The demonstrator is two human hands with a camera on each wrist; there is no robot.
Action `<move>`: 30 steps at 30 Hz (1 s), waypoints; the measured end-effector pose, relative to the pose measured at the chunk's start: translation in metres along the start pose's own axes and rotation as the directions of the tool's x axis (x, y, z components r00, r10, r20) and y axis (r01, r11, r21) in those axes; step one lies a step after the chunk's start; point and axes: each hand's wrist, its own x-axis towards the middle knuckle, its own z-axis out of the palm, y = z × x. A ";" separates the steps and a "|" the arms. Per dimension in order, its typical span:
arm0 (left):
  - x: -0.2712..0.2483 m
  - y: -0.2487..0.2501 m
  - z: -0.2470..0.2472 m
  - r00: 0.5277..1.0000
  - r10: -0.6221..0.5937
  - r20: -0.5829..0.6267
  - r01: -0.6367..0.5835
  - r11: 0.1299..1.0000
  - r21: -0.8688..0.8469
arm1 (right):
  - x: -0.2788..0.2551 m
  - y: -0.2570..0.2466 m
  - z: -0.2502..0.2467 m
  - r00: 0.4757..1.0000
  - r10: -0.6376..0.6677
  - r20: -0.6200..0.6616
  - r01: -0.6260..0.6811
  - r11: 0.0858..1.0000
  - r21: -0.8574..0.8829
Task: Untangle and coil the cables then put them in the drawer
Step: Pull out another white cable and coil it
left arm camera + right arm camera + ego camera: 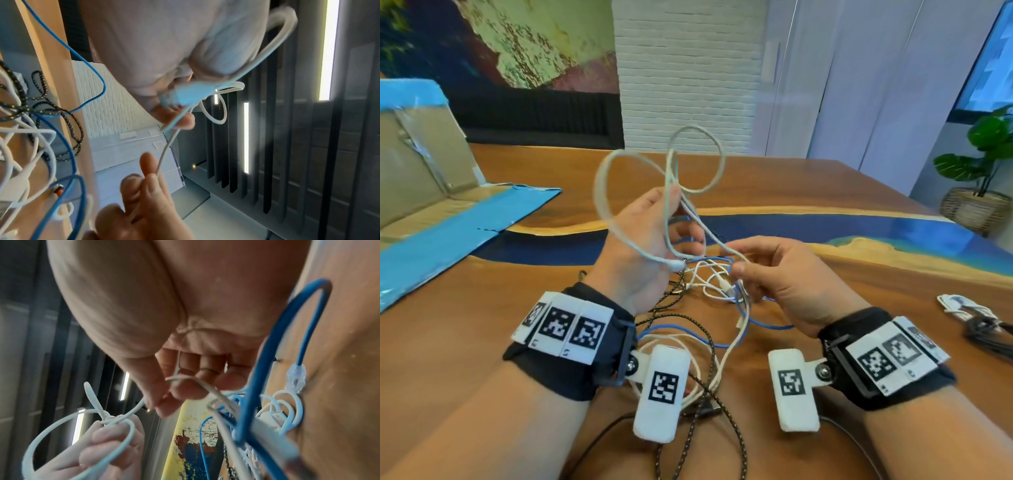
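Above the wooden table, the left hand grips the looped white cable while the right hand pinches its trailing strand, just beside.

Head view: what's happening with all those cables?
A person is untangling a pile of cables on the wooden table. The left hand holds up loose loops of a thick white cable, and the right hand pinches a strand of that same cable lower down. The thin blue cable, black braided cable and other thin white cables lie knotted together on the table beneath the hands. Nothing here is coiled yet, and no drawer is in view.
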 end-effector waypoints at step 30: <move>0.007 -0.017 -0.005 0.999 -0.015 -0.028 0.028 0.854 0.520 | -0.008 -0.011 0.007 0.971 -0.135 0.196 0.102 0.981 0.167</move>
